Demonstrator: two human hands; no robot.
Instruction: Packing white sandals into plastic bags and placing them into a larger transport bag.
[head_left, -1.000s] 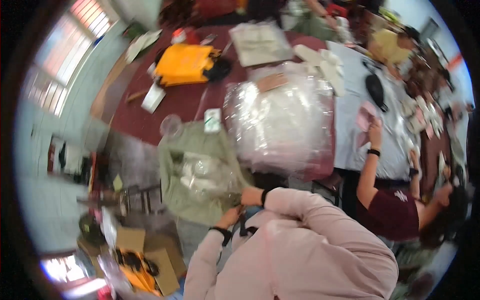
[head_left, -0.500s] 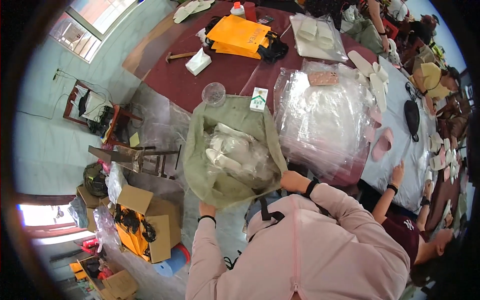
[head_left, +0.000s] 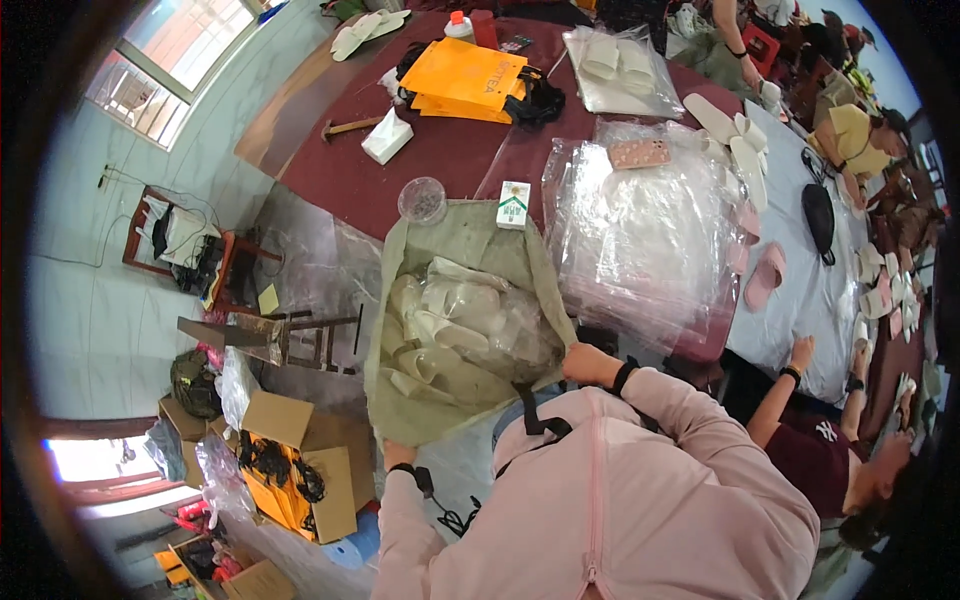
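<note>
A large grey-green cloth sack (head_left: 400, 425) hangs open in front of me at the table's edge. Inside it lie several cream slippers (head_left: 460, 335) in clear plastic bags. My left hand (head_left: 398, 456) is closed on the sack's near left rim, and its fingers are partly hidden by the cloth. At the near right rim, my right hand (head_left: 590, 366) grips the edge in a fist. By the sack's far edge are a clear round plastic tub (head_left: 422, 201) and a small white-and-green box (head_left: 513, 205).
Clear plastic bags (head_left: 640, 240) are stacked on the dark red table (head_left: 340, 190), with a patterned phone (head_left: 638, 154) on top. Orange paper bags (head_left: 470, 80), a hammer (head_left: 352, 128) and tissues (head_left: 387, 136) lie farther back. Co-workers sit at right; a wooden stool (head_left: 275, 337) and cartons (head_left: 330, 480) stand left.
My left hand has moved down and slightly left, drawing the sack's near rim wider. More slippers now show inside. My right hand has stayed nearly in place on the rim.
</note>
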